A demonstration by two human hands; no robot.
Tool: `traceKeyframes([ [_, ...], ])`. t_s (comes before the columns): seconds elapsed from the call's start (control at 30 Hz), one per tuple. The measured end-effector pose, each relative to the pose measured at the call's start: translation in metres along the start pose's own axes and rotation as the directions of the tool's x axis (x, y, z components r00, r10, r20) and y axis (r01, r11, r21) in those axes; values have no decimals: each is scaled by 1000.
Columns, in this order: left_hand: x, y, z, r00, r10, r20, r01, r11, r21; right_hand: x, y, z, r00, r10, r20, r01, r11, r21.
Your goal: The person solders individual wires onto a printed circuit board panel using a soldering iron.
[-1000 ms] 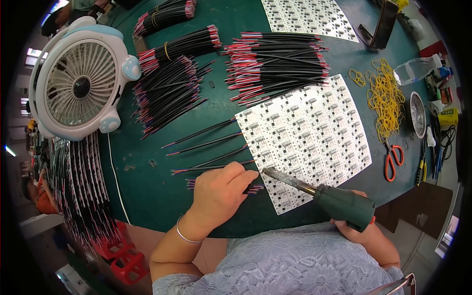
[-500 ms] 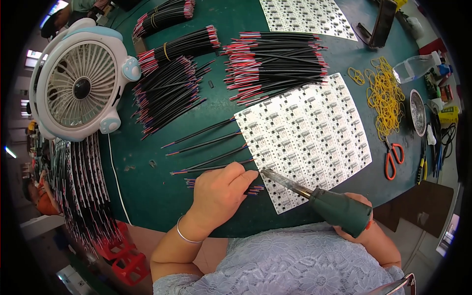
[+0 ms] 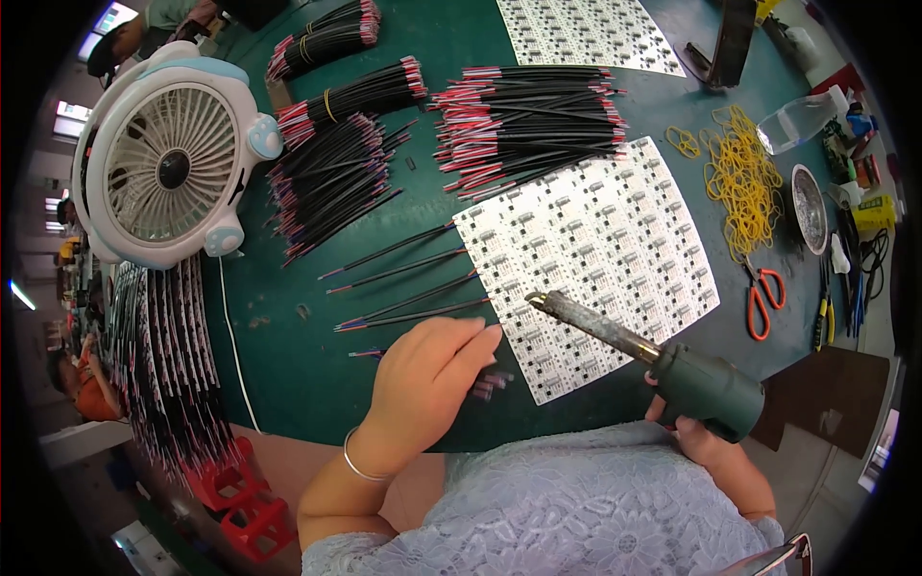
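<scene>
Green matting is covering the round work table (image 3: 288,365), and the person is sitting close against its near edge. A white panel of small circuit boards (image 3: 595,259) is lying flat in front of them, with a second panel (image 3: 586,29) further back. The left hand (image 3: 427,379) is resting palm down beside the panel's near left corner, its fingers curled together over a few red-and-black wire ends (image 3: 490,384) (how firmly they are pinching them I cannot tell). The right hand (image 3: 706,437) is wrapping closed around the dark green handle of a soldering iron (image 3: 634,341), whose blackened tip is hovering over the panel's lower left part. Loose black wire pairs (image 3: 403,278) are lying just left of the panel, and bundled wires (image 3: 528,115) are stacking up behind it. A white desk fan (image 3: 168,163) is standing at the far left. Yellow rubber bands (image 3: 740,178) and orange-handled scissors (image 3: 764,298) are lying to the right.
</scene>
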State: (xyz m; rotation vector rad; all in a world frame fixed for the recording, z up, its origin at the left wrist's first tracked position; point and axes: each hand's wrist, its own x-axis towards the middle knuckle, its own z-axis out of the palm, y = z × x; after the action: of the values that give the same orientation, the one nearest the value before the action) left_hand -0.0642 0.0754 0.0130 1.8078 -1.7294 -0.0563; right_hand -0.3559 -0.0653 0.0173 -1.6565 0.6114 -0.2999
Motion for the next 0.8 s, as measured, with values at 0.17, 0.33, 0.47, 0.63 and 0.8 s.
traceKeyframes([
  [0.17, -13, 18, 4, 975, -189, 117, 188, 982, 22, -3, -1, -1, 1000, -5, -21, 5, 1000, 0],
  [0.33, -22, 12, 22, 977, -178, 120, 166, 980, 107, -19, 15, -5, 996, -90, 18, 91, 950, -300],
  [0.47, -20, 13, 20, 980, -146, 137, 131, 985, 114, -5, 4, -8, 966, -193, 173, 247, 886, -391],
  [0.63, -23, 9, 23, 993, -88, 82, 78, 991, 112, -12, 8, 5, 991, -135, -3, 128, 941, -313],
  [0.8, -22, 8, 22, 989, -111, 94, 101, 990, 98, -1, -4, 2, 993, -86, 74, 105, 944, -311],
])
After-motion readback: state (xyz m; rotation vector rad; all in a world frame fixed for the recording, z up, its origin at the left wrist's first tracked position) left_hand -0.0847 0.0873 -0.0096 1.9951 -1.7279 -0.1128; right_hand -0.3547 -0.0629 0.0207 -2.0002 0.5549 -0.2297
